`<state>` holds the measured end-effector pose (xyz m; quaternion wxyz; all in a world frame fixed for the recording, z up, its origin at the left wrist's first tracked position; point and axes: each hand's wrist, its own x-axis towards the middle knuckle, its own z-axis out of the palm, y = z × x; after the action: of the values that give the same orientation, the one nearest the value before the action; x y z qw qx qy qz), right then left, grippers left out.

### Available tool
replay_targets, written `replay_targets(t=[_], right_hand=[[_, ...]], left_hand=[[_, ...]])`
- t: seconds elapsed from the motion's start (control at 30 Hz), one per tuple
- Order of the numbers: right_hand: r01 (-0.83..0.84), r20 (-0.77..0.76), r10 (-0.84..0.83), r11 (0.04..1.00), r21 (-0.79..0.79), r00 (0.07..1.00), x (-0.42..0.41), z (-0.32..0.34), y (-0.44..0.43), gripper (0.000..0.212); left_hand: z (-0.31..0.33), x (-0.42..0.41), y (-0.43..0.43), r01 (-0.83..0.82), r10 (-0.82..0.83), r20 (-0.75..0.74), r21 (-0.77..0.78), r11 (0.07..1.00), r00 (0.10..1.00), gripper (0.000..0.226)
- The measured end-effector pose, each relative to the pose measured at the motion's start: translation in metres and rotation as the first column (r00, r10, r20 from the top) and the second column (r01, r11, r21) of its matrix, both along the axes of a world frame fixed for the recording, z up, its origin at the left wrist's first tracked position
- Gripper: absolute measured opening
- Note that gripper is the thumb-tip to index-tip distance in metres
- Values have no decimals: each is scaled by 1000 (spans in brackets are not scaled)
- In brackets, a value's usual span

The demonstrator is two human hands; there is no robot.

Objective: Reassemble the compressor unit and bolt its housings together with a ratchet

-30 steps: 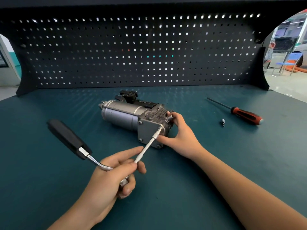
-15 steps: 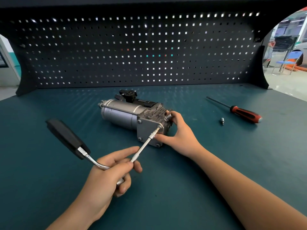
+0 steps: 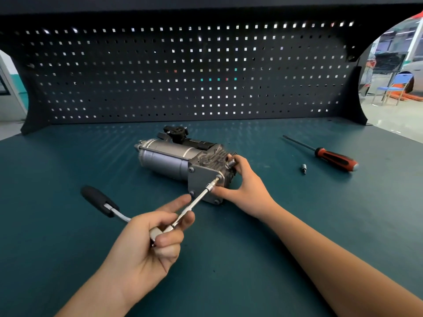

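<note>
Matt grey metal compressor (image 3: 169, 160), glossy ratchet (image 3: 196, 201)

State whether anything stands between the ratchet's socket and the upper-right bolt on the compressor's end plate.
Nothing visible does. The left hand holds the ratchet, its socket at the bolt; the right hand grips the compressor beside them.

No legible text, label, brand or number on the compressor (image 3: 167, 161), ratchet (image 3: 198, 200), screwdriver (image 3: 334, 157) or pegboard (image 3: 183, 72)
</note>
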<state>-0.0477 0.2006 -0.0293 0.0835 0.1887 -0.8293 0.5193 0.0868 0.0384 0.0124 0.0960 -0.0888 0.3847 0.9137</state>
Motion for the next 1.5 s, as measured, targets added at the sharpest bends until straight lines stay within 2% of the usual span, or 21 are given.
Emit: replay_targets(t=[0.13, 0.3, 0.37, 0.43, 0.5, 0.57, 0.63, 0.73, 0.8, 0.87, 0.93, 1.0, 1.07, 1.17, 1.23, 1.27, 1.33, 1.4, 1.5], right_hand=[[1, -5, -1, 1000, -12, 1000, 0, 0, -1, 88], [21, -12, -21, 1000, 23, 1000, 2, 0, 0, 88], [85, -118, -71, 988, 126, 991, 8, 3, -4, 89], [203, -337, -101, 937, 285, 936, 16, 6, -12, 93], [250, -517, -16, 888, 386, 856, 24, 8, -21, 86], [198, -581, 139, 856, 477, 802, 29, 10, -28, 64], [172, -635, 189, 870, 462, 749, 31, 10, -31, 42], [222, -739, 138, 904, 366, 659, 30, 9, -33, 31], [241, -769, 127, 907, 346, 626, 29, 9, -33, 30], [251, -777, 128, 903, 348, 616, 28, 8, -33, 29], [259, -782, 123, 902, 345, 611, 27, 8, -33, 29], [246, -778, 127, 907, 343, 616, 26, 7, -32, 32], [217, -749, 130, 913, 346, 650, 24, 5, -29, 42], [269, -650, 10, 905, 329, 760, 16, 5, -19, 79], [271, -503, -106, 924, 269, 858, 9, 3, -9, 103], [209, -379, -119, 956, 206, 918, 7, 2, -6, 113], [27, -124, -21, 998, 48, 992, 3, -2, -5, 125], [-40, -27, 41, 999, 37, 999, 0, -7, -6, 128], [3, -26, -2, 1000, 24, 1000, -2, -9, -7, 108]], left_hand=[[5, 3, 5, 4, -18, -83, -170, 985, 996, 31], [7, -3, -7, 25, -39, -39, -303, 953, 999, 28], [2, -6, -11, 2, -16, -36, -364, 931, 999, 27], [-4, -8, -12, -37, 30, -25, -372, 928, 999, 30], [-10, -10, -10, -90, 97, 5, -333, 939, 995, 35], [-15, -11, -9, -161, 176, 20, -309, 937, 984, 37], [-17, -12, -8, -228, 245, 32, -275, 934, 969, 34], [-15, -14, -8, -333, 339, 15, -158, 930, 941, 21], [-11, -16, -15, -448, 448, -1, 4, 894, 894, 14], [-6, -18, -31, -554, 562, 25, 208, 806, 827, 17], [-3, -19, -46, -568, 591, 45, 345, 747, 805, 22], [-2, -19, -52, -495, 535, 20, 410, 766, 844, 25], [-3, -20, -50, -444, 496, -18, 420, 792, 868, 17], [-1, -22, -45, -450, 502, -66, 353, 820, 863, 20], [-2, -21, -43, -459, 502, -80, 305, 835, 861, 24], [-3, -20, -42, -463, 504, -84, 291, 837, 859, 25], [-4, -19, -41, -471, 512, -97, 275, 838, 853, 25], [-5, -18, -40, -483, 524, -122, 258, 837, 843, 24], [-5, -17, -38, -492, 531, -163, 227, 840, 832, 26]])
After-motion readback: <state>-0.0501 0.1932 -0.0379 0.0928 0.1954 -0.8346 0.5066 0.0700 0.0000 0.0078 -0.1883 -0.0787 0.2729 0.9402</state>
